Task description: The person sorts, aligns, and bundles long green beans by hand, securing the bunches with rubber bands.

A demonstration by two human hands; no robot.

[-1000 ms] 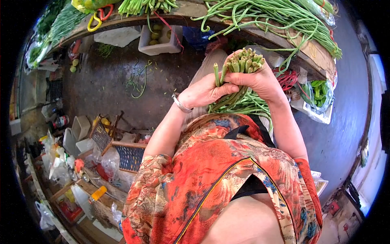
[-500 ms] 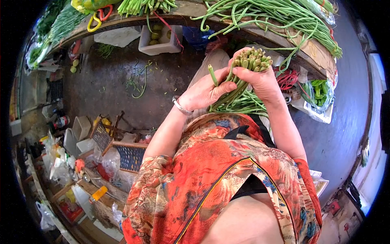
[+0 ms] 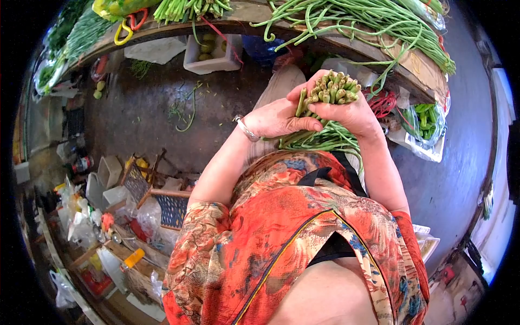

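A thick bunch of long beans [image 3: 337, 88] stands with its cut ends up in front of my body. My right hand [image 3: 355, 116] wraps round the bunch, its thumb across the near side. From the left, my left hand [image 3: 276, 118], with a silver bangle [image 3: 246, 129] at the wrist, presses its fingers against the bunch; its thumb points right, below the stem ends. A single bean end [image 3: 300, 103] lies at the bunch's left edge, by my left fingers. More long beans [image 3: 325, 138] rest on my lap, under my hands.
Ahead runs a wooden counter [image 3: 409, 78] with a heap of long beans [image 3: 357, 27] and bundles of green stems [image 3: 192, 8]. Under it stands a white foam box [image 3: 211, 65]. A crate [image 3: 433, 149] with bagged green peppers [image 3: 426, 122] is at the right. Bags and boxes clutter the lower left.
My left hand has moved right, bringing the single bean from apart against the bunch's left side. The bunch has come slightly lower, and my right hand still grips it.
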